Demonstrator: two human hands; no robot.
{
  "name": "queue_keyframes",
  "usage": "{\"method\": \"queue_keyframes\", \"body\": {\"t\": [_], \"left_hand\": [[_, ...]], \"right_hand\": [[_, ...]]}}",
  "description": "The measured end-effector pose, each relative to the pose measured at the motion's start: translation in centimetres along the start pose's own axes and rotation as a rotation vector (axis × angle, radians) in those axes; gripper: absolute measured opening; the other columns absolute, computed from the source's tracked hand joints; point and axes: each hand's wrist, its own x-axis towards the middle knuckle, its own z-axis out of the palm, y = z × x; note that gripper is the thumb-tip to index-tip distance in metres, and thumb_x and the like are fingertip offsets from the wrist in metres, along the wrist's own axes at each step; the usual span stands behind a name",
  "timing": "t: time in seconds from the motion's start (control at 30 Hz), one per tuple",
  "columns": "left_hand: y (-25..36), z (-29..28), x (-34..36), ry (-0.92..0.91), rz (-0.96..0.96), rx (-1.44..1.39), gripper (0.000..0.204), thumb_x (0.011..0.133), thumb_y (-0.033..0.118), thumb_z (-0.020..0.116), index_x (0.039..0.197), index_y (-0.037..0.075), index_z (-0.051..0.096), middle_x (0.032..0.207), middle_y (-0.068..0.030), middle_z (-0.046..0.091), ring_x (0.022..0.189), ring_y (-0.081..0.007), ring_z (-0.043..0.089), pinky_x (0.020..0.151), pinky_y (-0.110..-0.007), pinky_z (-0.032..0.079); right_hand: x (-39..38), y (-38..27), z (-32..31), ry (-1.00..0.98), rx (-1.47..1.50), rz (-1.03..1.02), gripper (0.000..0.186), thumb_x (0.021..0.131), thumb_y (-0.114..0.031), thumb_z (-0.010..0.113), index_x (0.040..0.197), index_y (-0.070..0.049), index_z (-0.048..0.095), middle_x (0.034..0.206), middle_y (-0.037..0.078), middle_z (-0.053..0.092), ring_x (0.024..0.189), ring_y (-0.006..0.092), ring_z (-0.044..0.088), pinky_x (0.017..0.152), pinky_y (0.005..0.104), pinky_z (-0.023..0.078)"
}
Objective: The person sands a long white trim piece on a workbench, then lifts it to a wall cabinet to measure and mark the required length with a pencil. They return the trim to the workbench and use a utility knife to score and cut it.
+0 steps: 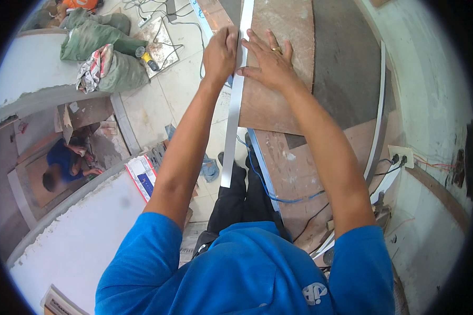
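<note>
A long white strip [230,142] runs along the left edge of a brown board [273,110], its lower end hanging over the floor. My left hand [220,58] is closed beside the strip's left edge, near the board's far part; what its curled fingers grip is hidden. My right hand [268,63] lies on the board with fingers spread, its thumb and fingertips touching the strip.
Another board [268,168] with a blue cable [289,200], and a wall socket [401,156] are right. At upper left are sacks [92,42], a yellow-and-black power tool [147,59] and wires. A person in blue [63,163] crouches beyond a low wall [79,236].
</note>
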Motion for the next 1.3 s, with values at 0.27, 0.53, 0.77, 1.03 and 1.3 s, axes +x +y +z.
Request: {"method": "queue_keyframes", "body": {"t": [0.27, 0.53, 0.77, 1.03, 1.3], "left_hand": [[-0.1, -1.5, -10.1, -0.026, -0.098, -0.057, 0.046, 0.11, 0.03, 0.052, 0.138, -0.005, 0.061, 0.122, -0.0319, 0.068, 0.113, -0.0443, 0.069, 0.098, -0.048, 0.053], [0.2, -0.3, 0.4, -0.029, -0.007, -0.019, 0.039, 0.109, 0.031, 0.054, 0.13, 0.0, 0.065, 0.114, -0.0299, 0.07, 0.107, -0.049, 0.067, 0.09, -0.051, 0.053], [-1.8, 1.0, 1.5, 0.076, 0.059, -0.018, 0.038, 0.109, 0.033, 0.054, 0.129, 0.003, 0.065, 0.11, -0.03, 0.071, 0.104, -0.0496, 0.067, 0.088, -0.052, 0.053], [-2.1, 0.4, -4.4, 0.052, 0.075, 0.012, 0.044, 0.108, 0.029, 0.056, 0.136, -0.004, 0.063, 0.11, -0.0319, 0.07, 0.103, -0.049, 0.068, 0.091, -0.051, 0.054], [-1.0, 0.3, 1.8, 0.03, 0.048, -0.044, 0.035, 0.109, 0.029, 0.052, 0.12, -0.002, 0.065, 0.102, -0.0315, 0.068, 0.098, -0.0519, 0.064, 0.084, -0.053, 0.052]], "right_hand": [[-0.6, 0.3, 0.1, -0.027, -0.016, 0.054, 0.089, 0.082, -0.06, 0.08, 0.159, -0.026, 0.049, 0.175, -0.002, 0.03, 0.163, 0.0348, 0.015, 0.124, 0.0706, 0.007], [1.2, 1.1, 0.3, 0.085, 0.024, 0.047, 0.084, 0.084, -0.057, 0.08, 0.155, -0.02, 0.055, 0.172, 0.0, 0.036, 0.162, 0.036, 0.019, 0.124, 0.0701, 0.007], [-0.1, -0.2, 0.1, 0.101, 0.03, -0.008, 0.082, 0.085, -0.057, 0.079, 0.152, -0.014, 0.057, 0.17, -0.002, 0.04, 0.161, 0.0369, 0.022, 0.12, 0.0749, 0.01], [0.4, 0.4, 0.1, 0.062, -0.036, 0.024, 0.085, 0.085, -0.058, 0.078, 0.155, -0.016, 0.054, 0.173, -0.003, 0.035, 0.162, 0.0352, 0.022, 0.12, 0.0771, 0.009], [0.3, -0.3, 0.7, 0.096, -0.02, -0.009, 0.088, 0.084, -0.06, 0.077, 0.157, -0.016, 0.052, 0.173, -0.005, 0.034, 0.162, 0.0344, 0.02, 0.121, 0.0782, 0.006]]}}
